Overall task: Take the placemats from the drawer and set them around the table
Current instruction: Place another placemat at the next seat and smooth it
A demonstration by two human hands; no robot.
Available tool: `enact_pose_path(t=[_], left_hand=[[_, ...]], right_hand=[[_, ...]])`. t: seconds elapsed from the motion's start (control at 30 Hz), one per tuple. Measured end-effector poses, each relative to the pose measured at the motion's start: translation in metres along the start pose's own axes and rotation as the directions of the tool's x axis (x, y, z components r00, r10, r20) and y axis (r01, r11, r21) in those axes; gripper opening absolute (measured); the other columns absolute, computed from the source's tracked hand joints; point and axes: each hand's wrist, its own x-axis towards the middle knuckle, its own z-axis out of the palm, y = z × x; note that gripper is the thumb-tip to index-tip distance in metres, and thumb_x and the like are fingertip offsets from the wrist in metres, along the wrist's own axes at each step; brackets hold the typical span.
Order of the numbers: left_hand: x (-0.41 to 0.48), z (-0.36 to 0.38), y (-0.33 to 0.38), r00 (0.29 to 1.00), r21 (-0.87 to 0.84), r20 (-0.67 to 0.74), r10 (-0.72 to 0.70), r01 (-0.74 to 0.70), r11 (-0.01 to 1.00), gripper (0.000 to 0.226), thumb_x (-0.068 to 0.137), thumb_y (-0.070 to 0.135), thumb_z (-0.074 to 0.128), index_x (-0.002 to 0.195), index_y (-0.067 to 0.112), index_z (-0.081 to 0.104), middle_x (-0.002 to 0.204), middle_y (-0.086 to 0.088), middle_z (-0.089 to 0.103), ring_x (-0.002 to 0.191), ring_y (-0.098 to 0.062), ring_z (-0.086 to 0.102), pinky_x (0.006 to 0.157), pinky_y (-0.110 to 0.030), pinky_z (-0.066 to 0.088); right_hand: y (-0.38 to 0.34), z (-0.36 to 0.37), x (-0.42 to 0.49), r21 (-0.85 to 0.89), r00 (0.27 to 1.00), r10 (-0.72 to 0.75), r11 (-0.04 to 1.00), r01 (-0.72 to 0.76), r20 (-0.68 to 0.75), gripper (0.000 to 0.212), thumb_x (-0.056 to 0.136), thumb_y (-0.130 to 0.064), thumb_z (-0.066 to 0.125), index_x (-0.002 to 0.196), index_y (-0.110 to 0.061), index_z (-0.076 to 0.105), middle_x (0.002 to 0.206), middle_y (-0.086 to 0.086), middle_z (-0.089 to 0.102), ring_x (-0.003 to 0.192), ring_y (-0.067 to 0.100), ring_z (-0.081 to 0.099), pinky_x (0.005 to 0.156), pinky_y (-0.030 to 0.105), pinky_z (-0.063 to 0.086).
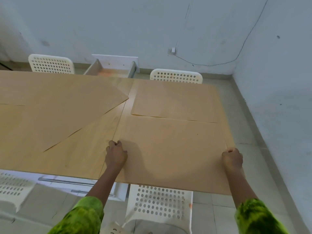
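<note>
Hands: left hand (116, 155) and right hand (232, 159) are gripping the near placemat (173, 149) by its side edges, lower right.
Laid: far placemat (175, 100) is lying upper right.
Remaining: skewed placemat (67, 112), centre left, is probably awaiting straightening.

The left hand (116, 154) and right hand (232, 158) pinch the near placemat (172, 149) at its side edges — flat on the bench (81, 159), drawer (111, 69) open beyond.

Tan placemats (172, 149) on a pale wood table (76, 157), white perforated chairs (160, 203), mottled green sleeves (84, 215).
</note>
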Motion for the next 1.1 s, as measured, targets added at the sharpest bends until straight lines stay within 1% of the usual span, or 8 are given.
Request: enact_pose_path(t=[0.07,0.17,0.3,0.43,0.5,0.7,0.9,1.1], left_hand=[[0.002,0.000,-0.001,1.000,-0.002,0.008,0.007,-0.007,1.000,0.050,0.093,0.024,0.049,0.138,0.005,0.037,0.133,-0.017,0.033,0.123,-0.034,0.035,0.093,-0.043,0.042],[0.003,-0.002,-0.001,1.000,0.007,-0.009,0.019,-0.019,1.000,0.050,0.092,0.023,0.049,0.137,0.004,0.038,0.133,-0.018,0.033,0.123,-0.035,0.035,0.093,-0.045,0.041],[0.004,0.001,0.000,1.000,0.036,0.005,0.019,-0.020,0.999,0.049,0.092,0.023,0.050,0.135,0.002,0.040,0.132,-0.019,0.033,0.122,-0.037,0.034,0.092,-0.046,0.042],[0.004,0.001,0.000,1.000,0.047,-0.005,0.026,-0.025,0.999,0.048,0.091,0.022,0.050,0.133,0.001,0.040,0.132,-0.019,0.033,0.122,-0.037,0.032,0.092,-0.046,0.041],[0.004,0.002,0.001,1.000,0.040,-0.011,0.029,-0.028,0.999,0.048,0.092,0.021,0.050,0.133,0.000,0.040,0.132,-0.019,0.032,0.123,-0.037,0.031,0.093,-0.047,0.040],[0.003,0.003,0.002,1.000,0.024,-0.021,0.015,-0.015,1.000,0.048,0.091,0.021,0.051,0.133,0.000,0.040,0.132,-0.019,0.032,0.123,-0.037,0.031,0.094,-0.049,0.041],[0.003,0.003,0.004,1.000,0.039,-0.027,0.013,-0.012,0.999,0.047,0.092,0.021,0.051,0.132,0.000,0.040,0.132,-0.020,0.032,0.122,-0.038,0.031,0.093,-0.049,0.041],[0.004,0.002,0.006,1.000,0.062,-0.016,0.010,-0.009,0.998,0.046,0.092,0.021,0.050,0.131,-0.001,0.041,0.131,-0.020,0.032,0.121,-0.038,0.031,0.092,-0.049,0.041]], right_hand=[[-0.001,0.000,0.002,-0.009,1.000,0.019,1.000,-0.019,0.001,0.031,0.085,-0.006,0.048,0.113,0.004,0.056,0.119,0.028,0.054,0.109,0.043,0.052,0.092,0.043,0.043],[-0.006,0.000,0.004,0.000,1.000,0.012,1.000,-0.012,0.014,0.035,0.083,-0.006,0.050,0.115,0.006,0.055,0.120,0.030,0.055,0.110,0.043,0.054,0.092,0.043,0.044],[-0.004,0.000,0.004,-0.043,0.999,0.049,0.998,-0.049,0.005,0.038,0.082,-0.008,0.050,0.117,0.005,0.055,0.120,0.028,0.056,0.112,0.043,0.054,0.095,0.044,0.045],[-0.005,0.000,0.006,-0.082,0.998,0.057,0.995,-0.055,0.027,0.039,0.084,-0.010,0.049,0.121,0.002,0.053,0.125,0.025,0.055,0.118,0.040,0.049,0.097,0.037,0.039],[-0.005,0.000,0.008,-0.083,0.998,0.056,0.995,-0.053,0.036,0.039,0.084,-0.009,0.049,0.122,0.000,0.054,0.126,0.023,0.055,0.120,0.038,0.048,0.096,0.036,0.039],[-0.005,0.000,0.009,-0.083,1.000,0.023,0.996,-0.022,0.010,0.034,0.086,-0.009,0.048,0.118,0.001,0.055,0.124,0.023,0.055,0.117,0.039,0.050,0.095,0.038,0.042],[-0.005,-0.001,0.011,-0.068,1.000,-0.019,0.997,0.020,0.016,0.028,0.085,-0.007,0.047,0.110,-0.002,0.059,0.120,0.022,0.058,0.113,0.038,0.051,0.090,0.037,0.043],[-0.007,-0.003,0.010,-0.084,1.000,-0.002,0.996,0.004,0.026,0.028,0.088,-0.012,0.048,0.113,-0.003,0.057,0.121,0.021,0.057,0.115,0.037,0.050,0.091,0.037,0.042]])
